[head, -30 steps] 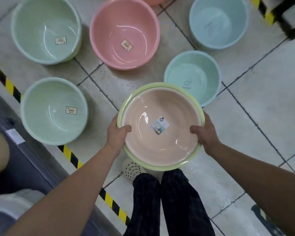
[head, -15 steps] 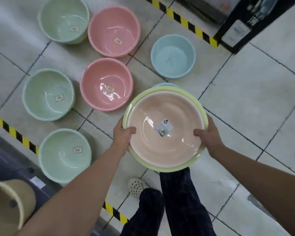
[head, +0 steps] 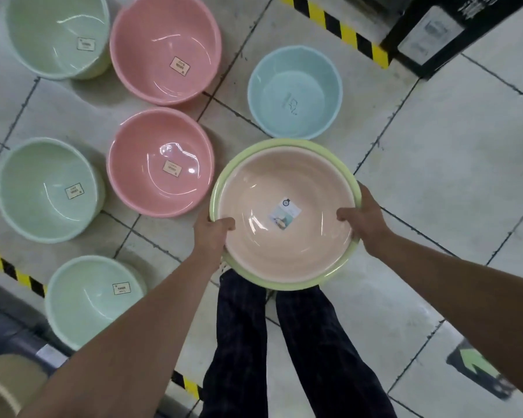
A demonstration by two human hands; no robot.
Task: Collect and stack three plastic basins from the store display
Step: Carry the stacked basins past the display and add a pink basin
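A peach basin (head: 284,188) sits nested inside a yellow-green basin (head: 224,176), and I hold the pair above my legs. My left hand (head: 210,232) grips the stack's left rim, thumb inside. My right hand (head: 364,217) grips the right rim the same way. Whether more basins lie under the green one is hidden. On the floor beyond the stack stand a light blue basin (head: 295,92), two pink basins (head: 160,162) (head: 165,48) and three mint-green basins (head: 47,190) (head: 92,300) (head: 56,34).
Yellow-black hazard tape (head: 341,30) crosses the tiled floor at the top and along the lower left (head: 12,271). A black display stand (head: 453,28) is at the top right. A green arrow sticker (head: 477,366) marks the floor at the lower right. A tan container (head: 3,384) shows at the bottom left.
The view has pulled back from the floor display: the basins look smaller and shifted left, and a second pink basin and the black stand have come into sight. Both hands keep their grip.
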